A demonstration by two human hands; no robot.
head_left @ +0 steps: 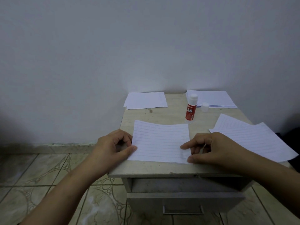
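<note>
Our left grip (pixel 113 146) pinches the sheet (pixel 160 142) at its 9 o'clock edge. Our right grip (pixel 209 148) pinches the 3 o'clock edge, one finger on top. The sheet lies flat at the front of the surface (pixel 162 168). We hold both sides so it cannot slip, maybe for a fold. The glue (pixel 190 109) stands at 12 o'clock, ready.

Dim, flat light fills the room and gives the wall (pixel 146 46) a grey-blue cast; a paler patch glows just above the far edge of the table (pixel 162 116). The frame darkens toward its left and right sides (strongest at mid-left). Shadows are soft, deepest above the drawer (pixel 183 199). The floor (pixel 40 176) tiles bow outward; the lined sheet (pixel 160 140) looks soft, its ruling faint.
</note>
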